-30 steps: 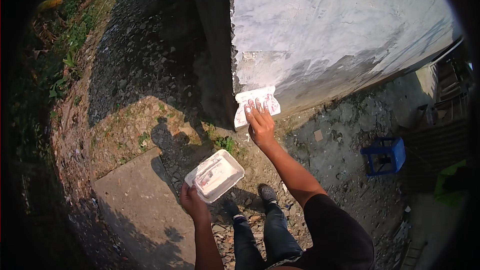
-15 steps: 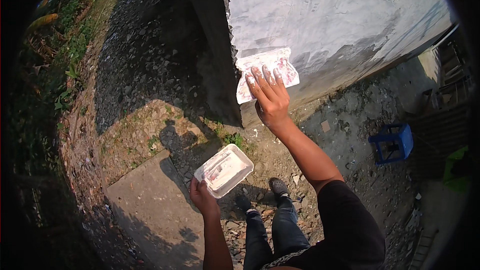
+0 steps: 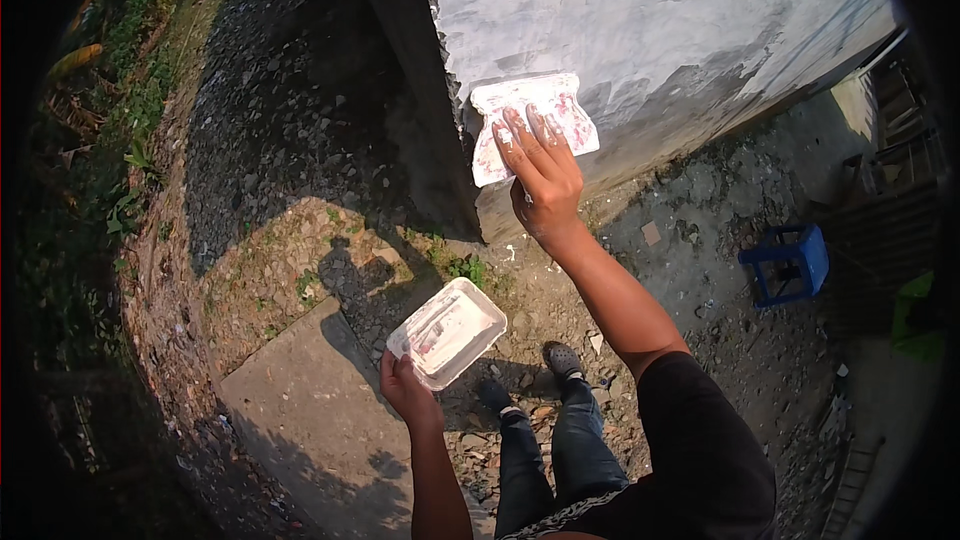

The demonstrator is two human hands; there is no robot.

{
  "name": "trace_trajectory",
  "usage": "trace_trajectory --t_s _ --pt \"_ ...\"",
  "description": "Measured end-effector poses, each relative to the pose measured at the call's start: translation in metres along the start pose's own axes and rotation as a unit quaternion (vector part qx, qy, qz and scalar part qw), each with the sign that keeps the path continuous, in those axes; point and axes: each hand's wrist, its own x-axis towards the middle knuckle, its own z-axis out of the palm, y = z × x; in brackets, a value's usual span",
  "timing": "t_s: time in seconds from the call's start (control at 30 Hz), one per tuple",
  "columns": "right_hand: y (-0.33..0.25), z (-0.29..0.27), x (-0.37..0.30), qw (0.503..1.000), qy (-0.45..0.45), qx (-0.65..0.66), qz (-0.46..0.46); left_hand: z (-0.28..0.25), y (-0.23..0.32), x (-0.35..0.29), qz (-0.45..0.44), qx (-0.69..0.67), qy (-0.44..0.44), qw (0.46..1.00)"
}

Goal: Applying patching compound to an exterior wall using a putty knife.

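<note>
My right hand (image 3: pixel 545 178) grips a wide, white putty scraper (image 3: pixel 565 112) smeared with white paste and reddish stains. Its fingers lie over the face of the scraper, and the thumb is hidden behind. The scraper is held against the lower part of the grey-white wall (image 3: pixel 600 0), close to the wall's rough, jagged corner edge. Lower down, my left hand (image 3: pixel 405 387) holds a shallow white rectangular tray (image 3: pixel 495 318) by its near left corner. White paste coats the inside of the tray.
A blue plastic stool (image 3: pixel 790 262) stands on the ground at right. Below the tray lies a concrete slab (image 3: pixel 290 380), with rubble and stones around it. Dark gravel (image 3: pixel 290 90) and green plants (image 3: pixel 150 0) are at left. A small ladder (image 3: pixel 852 485) shows at lower right.
My right hand and the scraper have moved slightly up in the picture along the wall. The view has shifted a little; the tray remains in my left hand.
</note>
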Motion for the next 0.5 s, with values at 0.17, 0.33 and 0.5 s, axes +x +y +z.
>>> trace_trajectory --t_s 0.17,0.33,0.5 --pt "0.021 0.069 -0.088 0.999 -0.022 -0.003 -0.026 0.012 0.005 0.001 -0.022 -0.033 0.017 0.999" --pt "0.029 0.062 -0.127 0.996 -0.087 0.009 -0.016 0.007 -0.007 0.008 -0.012 0.013 0.015 1.0" --pt "0.017 0.014 -0.105 0.996 -0.078 0.026 0.02 -0.009 -0.012 -0.002 -0.018 0.006 0.017 1.0"
